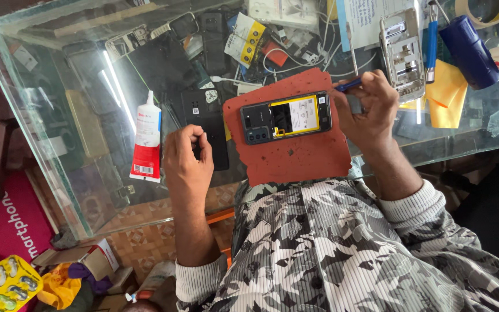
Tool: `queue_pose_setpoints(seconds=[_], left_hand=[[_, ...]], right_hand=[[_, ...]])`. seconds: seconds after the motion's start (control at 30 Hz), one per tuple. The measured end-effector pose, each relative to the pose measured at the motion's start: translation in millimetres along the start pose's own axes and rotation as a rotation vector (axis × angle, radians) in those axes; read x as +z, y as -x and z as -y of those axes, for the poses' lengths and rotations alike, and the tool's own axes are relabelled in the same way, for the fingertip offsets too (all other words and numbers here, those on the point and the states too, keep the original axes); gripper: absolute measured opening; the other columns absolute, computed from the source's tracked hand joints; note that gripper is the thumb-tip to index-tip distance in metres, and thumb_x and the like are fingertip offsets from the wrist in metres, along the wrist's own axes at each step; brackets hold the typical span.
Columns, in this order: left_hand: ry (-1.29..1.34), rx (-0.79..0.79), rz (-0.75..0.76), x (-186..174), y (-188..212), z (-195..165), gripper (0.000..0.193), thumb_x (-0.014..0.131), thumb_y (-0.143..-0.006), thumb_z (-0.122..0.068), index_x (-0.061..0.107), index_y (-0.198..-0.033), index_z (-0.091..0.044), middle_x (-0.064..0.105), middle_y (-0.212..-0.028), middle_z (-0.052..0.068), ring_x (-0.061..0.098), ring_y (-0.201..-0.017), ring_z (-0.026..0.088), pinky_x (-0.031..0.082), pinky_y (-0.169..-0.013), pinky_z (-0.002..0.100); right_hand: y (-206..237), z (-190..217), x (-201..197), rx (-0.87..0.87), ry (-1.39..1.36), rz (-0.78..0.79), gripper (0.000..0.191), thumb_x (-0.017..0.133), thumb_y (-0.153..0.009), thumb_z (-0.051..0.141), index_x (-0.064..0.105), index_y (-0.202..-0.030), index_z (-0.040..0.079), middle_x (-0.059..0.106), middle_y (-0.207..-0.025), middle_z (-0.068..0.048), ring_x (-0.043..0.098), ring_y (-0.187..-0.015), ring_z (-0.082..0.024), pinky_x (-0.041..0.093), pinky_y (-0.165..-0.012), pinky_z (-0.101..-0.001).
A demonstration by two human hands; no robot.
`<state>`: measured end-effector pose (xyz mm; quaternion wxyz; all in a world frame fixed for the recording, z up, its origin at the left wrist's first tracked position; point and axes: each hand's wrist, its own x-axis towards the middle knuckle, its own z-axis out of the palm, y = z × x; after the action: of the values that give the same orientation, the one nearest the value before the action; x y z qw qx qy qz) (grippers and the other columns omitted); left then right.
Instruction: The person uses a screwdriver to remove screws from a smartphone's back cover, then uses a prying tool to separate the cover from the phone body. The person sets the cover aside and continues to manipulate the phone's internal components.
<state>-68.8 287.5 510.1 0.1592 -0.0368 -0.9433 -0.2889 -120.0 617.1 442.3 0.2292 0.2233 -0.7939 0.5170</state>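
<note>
An opened smartphone with its back cover off and a yellow battery showing lies on a red rubber mat on the glass table. My right hand rests at the phone's right end and grips a blue-handled screwdriver. My left hand is curled into a loose fist left of the mat, over a black phone back cover, and I cannot see anything in it.
A white and red glue tube lies left of my left hand. Loose phone parts, cables and packets crowd the far side. A metal phone frame, blue tool, dark blue cylinder and yellow cloth lie right.
</note>
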Motion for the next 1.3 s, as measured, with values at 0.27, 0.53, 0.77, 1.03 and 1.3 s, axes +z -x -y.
queue_pose_setpoints(seconds=[0.27, 0.53, 0.77, 1.03, 1.3], left_hand=[[0.018, 0.041, 0.016, 0, -6, -7, 0.017, 0.075, -0.097, -0.001, 0.060, -0.107, -0.001, 0.065, -0.098, 0.011, 0.065, -0.091, 0.029, 0.054, -0.079, 0.042], [0.151, 0.309, 0.190, 47, -14, -52, 0.041, 0.082, -0.092, -0.026, 0.061, -0.118, -0.002, 0.059, -0.135, 0.015, 0.057, -0.128, 0.035, 0.049, -0.109, 0.049], [0.149, 0.438, 0.333, 85, -24, -75, 0.058, 0.082, -0.082, -0.040, 0.063, -0.123, -0.004, 0.052, -0.142, 0.019, 0.048, -0.135, 0.038, 0.039, -0.115, 0.053], [0.154, 0.455, 0.318, 101, -23, -79, 0.045, 0.078, -0.089, -0.036, 0.068, -0.123, -0.008, 0.051, -0.142, 0.018, 0.048, -0.136, 0.037, 0.040, -0.116, 0.052], [0.151, 0.509, 0.347, 91, -11, -77, 0.041, 0.077, -0.094, -0.035, 0.067, -0.124, -0.010, 0.050, -0.141, 0.018, 0.049, -0.134, 0.036, 0.043, -0.114, 0.052]], right_hand=[[-8, 11, -5, 0.051, -0.198, 0.137, 0.059, 0.054, -0.107, -0.021, 0.027, -0.147, 0.014, 0.062, -0.125, -0.019, 0.074, -0.109, -0.027, 0.064, -0.087, -0.0293], [-36, 22, 1, 0.003, 0.076, 0.053, 0.059, 0.066, -0.097, -0.018, 0.034, -0.137, 0.010, 0.060, -0.105, -0.025, 0.071, -0.093, -0.032, 0.062, -0.080, -0.0369], [-30, 21, -2, -0.059, -0.016, 0.140, 0.065, 0.065, -0.091, -0.019, 0.028, -0.137, 0.009, 0.054, -0.119, -0.030, 0.065, -0.099, -0.039, 0.058, -0.091, -0.0426], [-31, 18, -2, -0.114, -0.080, 0.146, 0.067, 0.056, -0.087, -0.020, 0.029, -0.139, 0.012, 0.058, -0.115, -0.027, 0.066, -0.097, -0.039, 0.053, -0.093, -0.0493], [-24, 26, -5, -0.059, -0.133, 0.181, 0.065, 0.060, -0.096, -0.020, 0.032, -0.144, 0.014, 0.063, -0.117, -0.022, 0.068, -0.102, -0.037, 0.058, -0.087, -0.0451]])
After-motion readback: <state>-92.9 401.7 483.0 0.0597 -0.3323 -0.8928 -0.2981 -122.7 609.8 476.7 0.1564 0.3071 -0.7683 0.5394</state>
